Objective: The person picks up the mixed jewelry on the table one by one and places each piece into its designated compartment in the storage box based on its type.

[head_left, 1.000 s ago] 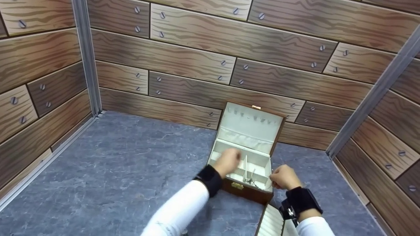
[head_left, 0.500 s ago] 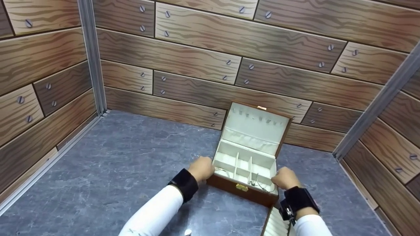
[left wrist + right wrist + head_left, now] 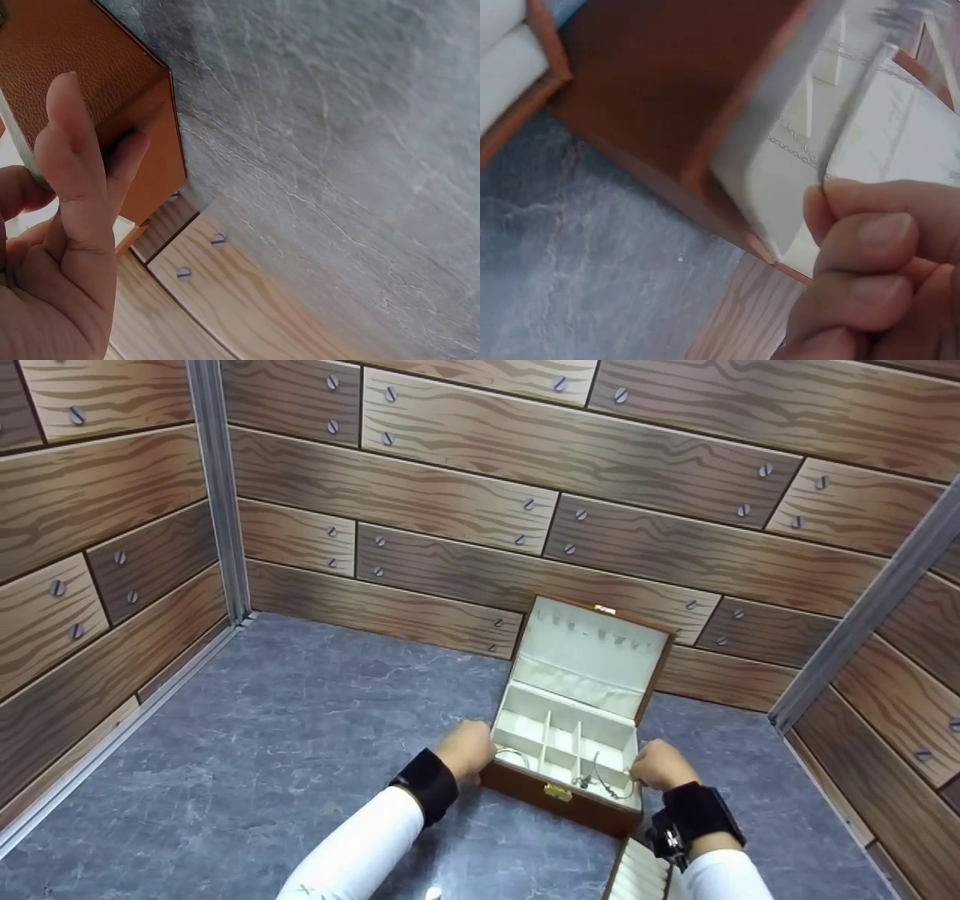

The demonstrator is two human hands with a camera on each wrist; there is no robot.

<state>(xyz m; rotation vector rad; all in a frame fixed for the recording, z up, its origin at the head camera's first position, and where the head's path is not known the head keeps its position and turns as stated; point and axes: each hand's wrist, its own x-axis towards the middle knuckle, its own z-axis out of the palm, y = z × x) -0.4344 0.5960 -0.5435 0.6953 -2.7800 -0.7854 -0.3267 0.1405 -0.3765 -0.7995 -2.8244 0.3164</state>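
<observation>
A brown leather jewelry box [image 3: 525,793] stands with its lid [image 3: 600,652] raised toward the back wall; white dividers split its interior. My left hand [image 3: 466,750] is at the front left corner. In the left wrist view, my thumb and fingers [image 3: 79,161] pinch the box's pale side rim, with fingertips along the outer leather. My right hand [image 3: 664,765] is at the right side. Its thumb and index finger [image 3: 832,202] pinch a thin pale edge there. Thin silvery jewelry [image 3: 584,782] lies in the front right compartment, and a slim chain [image 3: 795,150] shows inside.
A brown-edged tray [image 3: 637,874] with white padded rolls lies in front of the box's right side, by my right wrist. A small white item [image 3: 433,893] sits at the bottom edge of view. Wood-patterned walls [image 3: 420,607] enclose the grey marbled surface [image 3: 337,690].
My left hand has come from over the compartments to the front left corner, uncovering the left dividers. My right hand stays at the right side. The whole view has shifted slightly.
</observation>
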